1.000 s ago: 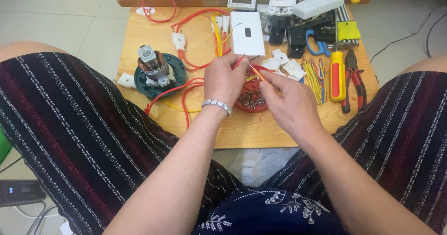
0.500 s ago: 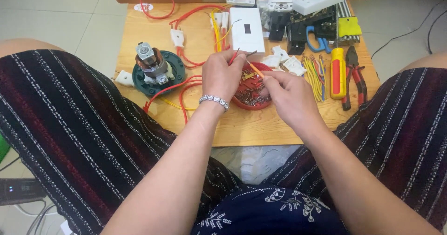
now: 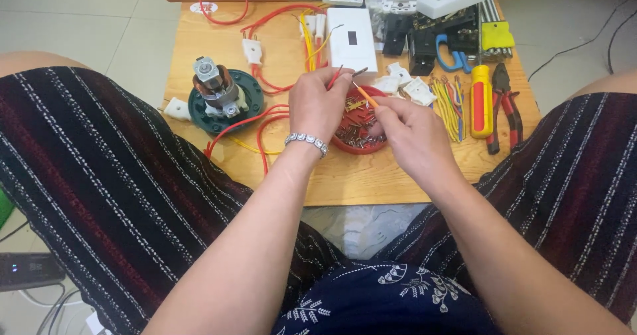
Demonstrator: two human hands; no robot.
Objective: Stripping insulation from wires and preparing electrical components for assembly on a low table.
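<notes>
Both hands meet over a small red dish [image 3: 358, 142] of short wire offcuts near the front middle of the wooden desk [image 3: 371, 179]. The left hand [image 3: 320, 104] has its grip closed on a thin red wire [image 3: 336, 76], pinched between thumb and fingertips so the end pokes up past the knuckles. The right hand [image 3: 406, 131] has its grip closed on a short orange wire piece [image 3: 365, 97], held slanted with its tip pointing toward the left hand's fingers. The two wire ends sit just beside each other above the dish; whether they touch cannot be told. The step in hand looks like bringing two wire ends together, perhaps to join or twist them. That would call for steadying the red wire and lining the orange tip up with it, fine fingertip work with little room. To the left stands a small motor on a dark green round base [image 3: 222, 96]; to the right lie a yellow-handled screwdriver [image 3: 481, 99] and red-handled pliers [image 3: 504, 106], both untouched.
</notes>
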